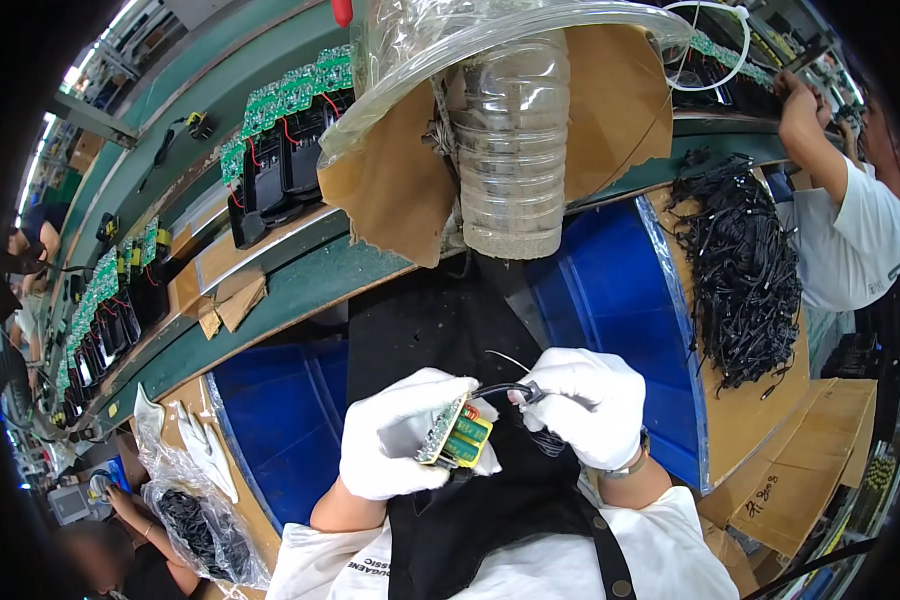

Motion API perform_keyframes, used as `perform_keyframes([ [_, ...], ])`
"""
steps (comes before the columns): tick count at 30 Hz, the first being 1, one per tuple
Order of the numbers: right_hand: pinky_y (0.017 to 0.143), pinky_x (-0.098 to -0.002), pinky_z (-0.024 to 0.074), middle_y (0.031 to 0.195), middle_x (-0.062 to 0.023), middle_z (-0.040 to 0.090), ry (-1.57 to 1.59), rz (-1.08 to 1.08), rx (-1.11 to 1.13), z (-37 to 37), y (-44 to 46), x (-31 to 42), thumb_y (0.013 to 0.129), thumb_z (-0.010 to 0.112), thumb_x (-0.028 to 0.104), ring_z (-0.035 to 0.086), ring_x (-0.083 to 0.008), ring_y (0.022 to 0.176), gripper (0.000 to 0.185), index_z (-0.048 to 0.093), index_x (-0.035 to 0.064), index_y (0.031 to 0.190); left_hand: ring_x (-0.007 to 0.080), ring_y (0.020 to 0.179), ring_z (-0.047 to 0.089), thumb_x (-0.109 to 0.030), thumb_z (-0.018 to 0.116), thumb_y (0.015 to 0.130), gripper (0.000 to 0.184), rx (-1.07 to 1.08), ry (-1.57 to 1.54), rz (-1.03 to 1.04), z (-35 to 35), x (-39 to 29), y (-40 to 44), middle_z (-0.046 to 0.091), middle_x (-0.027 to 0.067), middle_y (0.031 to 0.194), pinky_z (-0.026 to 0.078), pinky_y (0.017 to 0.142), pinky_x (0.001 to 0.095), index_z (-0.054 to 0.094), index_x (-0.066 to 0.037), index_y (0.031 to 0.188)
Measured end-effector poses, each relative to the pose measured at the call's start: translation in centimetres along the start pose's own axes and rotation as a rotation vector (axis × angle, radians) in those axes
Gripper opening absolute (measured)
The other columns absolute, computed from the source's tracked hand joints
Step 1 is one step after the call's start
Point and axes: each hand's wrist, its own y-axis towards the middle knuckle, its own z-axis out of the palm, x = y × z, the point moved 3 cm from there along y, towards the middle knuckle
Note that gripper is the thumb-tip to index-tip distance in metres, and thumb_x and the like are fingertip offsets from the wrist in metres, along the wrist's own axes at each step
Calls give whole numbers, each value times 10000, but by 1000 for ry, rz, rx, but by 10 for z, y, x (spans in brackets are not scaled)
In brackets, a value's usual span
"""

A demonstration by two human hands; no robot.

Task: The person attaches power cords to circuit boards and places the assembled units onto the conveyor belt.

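My left hand (395, 435), in a white glove, is closed around a small circuit board (456, 434) with green cylinders and yellow tape on it. Opposite it, my right hand (588, 405), gloved as well, pinches a black cable (510, 390) close to a dark sleeve on it. The cable runs across to the board's upper edge. A thin pale wire end sticks out above the right hand. More black cable hangs in a bundle (545, 440) below the right fingers. Both hands are over my black apron (410, 325).
Blue bins (610, 290) stand on both sides. A heap of black cables (740, 270) lies on cardboard at right, near a co-worker (840, 200). Ahead, a clear plastic bottle (513, 150) hangs by the bench. Circuit boards with black cases (290, 150) line the bench. Spare gloves (205, 450) lie left.
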Motion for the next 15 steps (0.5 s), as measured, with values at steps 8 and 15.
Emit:
perform_keyframes([
  [8,510,-265,458,741,-106,654,68,115,101,3,-3,-7,762,674,16,604,-185,553,136,676,-22,893,376,716,653,-148,770,712,605,70,-32,79,-4,7,4,523,314,1081,587,601,464,529,96,1211],
  [15,581,-320,499,771,-97,649,-221,-98,136,10,1,-6,780,680,65,631,-237,634,87,682,18,853,437,807,651,-80,745,712,559,-58,-239,-199,8,-1,10,431,418,1248,603,597,485,526,207,1138],
])
